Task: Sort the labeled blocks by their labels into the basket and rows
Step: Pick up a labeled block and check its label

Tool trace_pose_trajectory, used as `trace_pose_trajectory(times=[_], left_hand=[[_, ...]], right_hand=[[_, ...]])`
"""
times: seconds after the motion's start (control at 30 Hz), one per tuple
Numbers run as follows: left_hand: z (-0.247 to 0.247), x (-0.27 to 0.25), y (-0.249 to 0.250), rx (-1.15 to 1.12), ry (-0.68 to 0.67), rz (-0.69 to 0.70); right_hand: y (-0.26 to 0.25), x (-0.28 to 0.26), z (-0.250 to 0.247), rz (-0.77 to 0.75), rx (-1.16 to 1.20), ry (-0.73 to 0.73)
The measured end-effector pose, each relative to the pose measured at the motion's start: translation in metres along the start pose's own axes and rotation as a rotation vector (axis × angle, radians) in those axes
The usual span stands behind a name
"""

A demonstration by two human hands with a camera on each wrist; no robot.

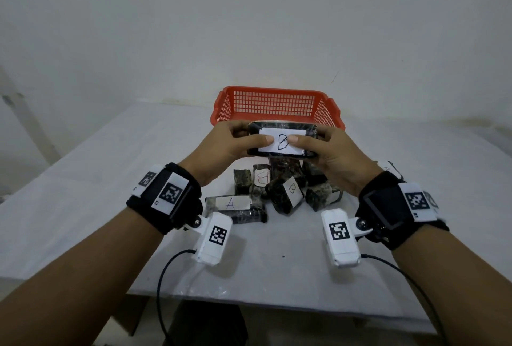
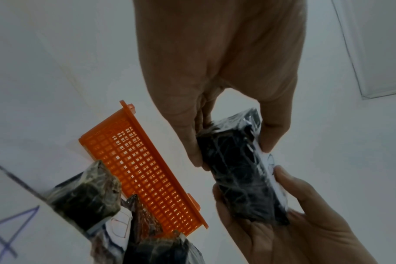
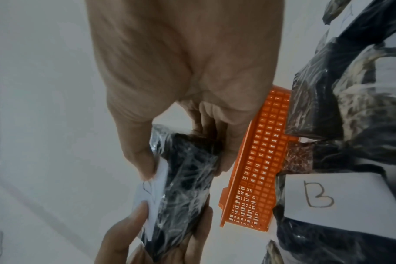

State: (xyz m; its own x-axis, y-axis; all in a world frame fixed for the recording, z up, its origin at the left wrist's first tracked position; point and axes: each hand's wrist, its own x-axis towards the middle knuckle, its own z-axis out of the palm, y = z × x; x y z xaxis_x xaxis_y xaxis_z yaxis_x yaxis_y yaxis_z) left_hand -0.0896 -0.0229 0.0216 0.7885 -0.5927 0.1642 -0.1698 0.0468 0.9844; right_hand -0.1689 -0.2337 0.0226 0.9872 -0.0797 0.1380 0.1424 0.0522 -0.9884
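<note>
Both hands hold one dark plastic-wrapped block (image 1: 282,139) with a white label reading "B", lifted above the pile and in front of the red basket (image 1: 277,104). My left hand (image 1: 235,143) grips its left end, thumb on the label. My right hand (image 1: 321,149) grips the right end the same way. The held block (image 2: 240,178) shows in the left wrist view, and again as the held block (image 3: 183,187) in the right wrist view. Below lies a pile of wrapped blocks: one labelled "A" (image 1: 232,204), and two labelled "B" (image 1: 291,189) (image 1: 261,178).
The orange-red mesh basket (image 2: 147,175) stands at the back of the white table (image 1: 83,193), with no blocks visible inside. More unlabelled-side blocks (image 1: 324,196) lie in the pile. The table's front edge (image 1: 277,307) is close to me. Cables hang from the wrist cameras.
</note>
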Motion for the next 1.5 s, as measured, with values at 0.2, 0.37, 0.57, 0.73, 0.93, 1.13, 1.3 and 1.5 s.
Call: trace_pose_trajectory(times=[0.2, 0.37, 0.57, 0.73, 0.93, 1.13, 1.3, 1.5], left_hand=[[-0.004, 0.000, -0.001, 0.129, 0.054, 0.053], [-0.002, -0.002, -0.001, 0.149, -0.032, 0.011], [0.002, -0.003, -0.006, 0.026, 0.032, -0.028], [0.007, -0.004, -0.005, 0.020, 0.037, -0.026], [0.007, -0.006, -0.006, 0.005, 0.073, -0.020], [0.007, -0.006, -0.008, -0.063, 0.029, -0.015], [0.005, -0.005, -0.007, -0.056, 0.047, -0.007], [0.006, -0.003, -0.008, -0.096, -0.015, -0.015]], right_hand=[[-0.004, -0.001, 0.002, 0.141, 0.080, 0.006], [-0.003, 0.000, 0.002, 0.138, 0.089, 0.058], [-0.002, 0.000, 0.004, 0.119, 0.039, 0.044], [-0.003, -0.001, 0.005, 0.110, 0.014, 0.062], [-0.002, -0.002, 0.003, 0.104, 0.031, 0.004], [-0.002, -0.004, 0.003, 0.089, -0.038, 0.004], [-0.002, -0.004, 0.003, 0.078, -0.034, -0.029], [-0.002, -0.002, 0.000, 0.070, 0.003, 0.033]])
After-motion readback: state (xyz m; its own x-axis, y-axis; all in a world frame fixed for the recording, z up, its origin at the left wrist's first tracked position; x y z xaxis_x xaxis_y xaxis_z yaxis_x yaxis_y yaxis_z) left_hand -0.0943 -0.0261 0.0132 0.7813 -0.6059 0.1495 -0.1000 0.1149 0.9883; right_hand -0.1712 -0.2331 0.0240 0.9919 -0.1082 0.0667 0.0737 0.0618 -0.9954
